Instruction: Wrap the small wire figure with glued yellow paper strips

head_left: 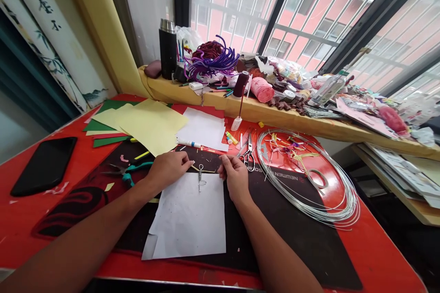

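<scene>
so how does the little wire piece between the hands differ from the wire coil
The wire piece is small, while the wire coil is far larger. The wire piece looks bent and twisted, with one small loop at its far end; the wire coil is many strands gathered into a broad ring. Both look silvery.

Daylight comes in through the window [279, 7], the brightest area, its panes pale and partly washed out toward their right. Below the window, glossy glare patches the red tabletop [27, 219] inside the wire coil [350, 210]. The teal curtain [30, 82] left of the window is dim, and the space to its lower right falls nearly black. Wide-angle distortion tilts the window and stretches the forearms [103, 233] farthest from it; fine detail on the wire figure [200, 175] below is soft.
</scene>
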`<move>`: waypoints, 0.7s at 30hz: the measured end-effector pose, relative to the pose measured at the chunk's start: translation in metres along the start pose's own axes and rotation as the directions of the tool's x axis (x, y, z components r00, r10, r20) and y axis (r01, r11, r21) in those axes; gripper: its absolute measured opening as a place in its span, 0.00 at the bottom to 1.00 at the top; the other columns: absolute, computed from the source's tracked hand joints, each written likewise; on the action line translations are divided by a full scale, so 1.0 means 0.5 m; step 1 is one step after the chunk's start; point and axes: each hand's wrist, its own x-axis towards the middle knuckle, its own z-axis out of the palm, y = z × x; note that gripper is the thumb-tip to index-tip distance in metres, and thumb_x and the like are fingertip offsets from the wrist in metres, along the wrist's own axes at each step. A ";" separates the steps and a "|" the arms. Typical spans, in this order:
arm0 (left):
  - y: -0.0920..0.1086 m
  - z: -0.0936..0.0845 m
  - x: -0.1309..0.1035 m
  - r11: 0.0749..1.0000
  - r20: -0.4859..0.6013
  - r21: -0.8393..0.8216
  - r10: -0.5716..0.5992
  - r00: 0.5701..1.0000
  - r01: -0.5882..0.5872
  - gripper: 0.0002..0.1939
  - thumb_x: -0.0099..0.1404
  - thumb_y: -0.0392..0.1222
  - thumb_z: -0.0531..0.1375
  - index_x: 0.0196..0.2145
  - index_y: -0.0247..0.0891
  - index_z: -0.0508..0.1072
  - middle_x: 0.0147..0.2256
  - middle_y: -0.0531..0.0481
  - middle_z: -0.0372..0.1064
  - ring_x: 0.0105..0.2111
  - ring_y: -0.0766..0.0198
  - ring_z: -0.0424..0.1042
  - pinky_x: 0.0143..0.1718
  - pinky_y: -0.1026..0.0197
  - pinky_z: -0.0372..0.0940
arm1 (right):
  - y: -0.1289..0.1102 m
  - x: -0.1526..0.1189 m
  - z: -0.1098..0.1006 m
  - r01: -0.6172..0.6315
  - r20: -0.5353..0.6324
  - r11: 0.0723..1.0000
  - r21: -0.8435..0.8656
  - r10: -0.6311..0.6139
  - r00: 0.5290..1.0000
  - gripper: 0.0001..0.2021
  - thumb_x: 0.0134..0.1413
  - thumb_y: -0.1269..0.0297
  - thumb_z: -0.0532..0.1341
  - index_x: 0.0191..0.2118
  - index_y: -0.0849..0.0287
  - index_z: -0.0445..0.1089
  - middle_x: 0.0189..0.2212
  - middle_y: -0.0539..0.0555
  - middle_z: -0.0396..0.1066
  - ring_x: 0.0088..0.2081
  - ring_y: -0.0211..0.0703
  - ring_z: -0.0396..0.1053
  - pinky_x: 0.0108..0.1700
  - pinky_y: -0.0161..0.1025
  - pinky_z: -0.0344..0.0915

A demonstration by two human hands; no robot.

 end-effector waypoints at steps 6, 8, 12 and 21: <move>-0.002 0.003 0.001 1.000 -0.010 0.001 -0.007 1.000 0.007 0.14 0.70 0.52 0.60 0.30 0.44 0.75 0.29 0.50 0.79 0.33 0.53 0.76 0.32 0.56 0.57 | -0.002 -0.001 0.002 0.004 -0.012 1.000 -0.013 -0.004 1.000 0.18 0.56 0.46 0.71 0.35 0.58 0.77 0.20 0.48 0.71 0.20 0.36 0.63 0.22 0.34 0.58; -0.001 0.002 0.001 1.000 0.009 0.015 -0.022 1.000 0.022 0.14 0.70 0.52 0.60 0.30 0.44 0.75 0.30 0.50 0.79 0.33 0.54 0.76 0.31 0.56 0.56 | -0.002 -0.001 0.003 0.001 -0.012 1.000 -0.017 -0.002 1.000 0.18 0.56 0.46 0.71 0.35 0.58 0.77 0.20 0.47 0.71 0.20 0.36 0.63 0.22 0.35 0.58; 0.003 -0.006 0.001 0.999 0.026 0.019 -0.033 0.999 0.032 0.14 0.71 0.52 0.59 0.30 0.44 0.75 0.30 0.51 0.78 0.32 0.55 0.75 0.31 0.57 0.54 | 0.000 -0.001 0.001 -0.007 -0.009 1.000 -0.009 0.007 1.000 0.18 0.56 0.46 0.71 0.36 0.58 0.77 0.20 0.47 0.71 0.20 0.36 0.63 0.22 0.35 0.57; 0.011 -0.041 0.002 0.977 -0.165 -0.188 -0.127 0.978 0.095 0.17 0.73 0.56 0.57 0.30 0.43 0.70 0.29 0.53 0.75 0.29 0.58 0.71 0.31 0.58 0.55 | -0.001 0.000 -0.002 0.000 -0.021 1.000 0.002 0.000 1.000 0.18 0.56 0.46 0.71 0.36 0.57 0.77 0.20 0.47 0.71 0.20 0.37 0.63 0.23 0.35 0.57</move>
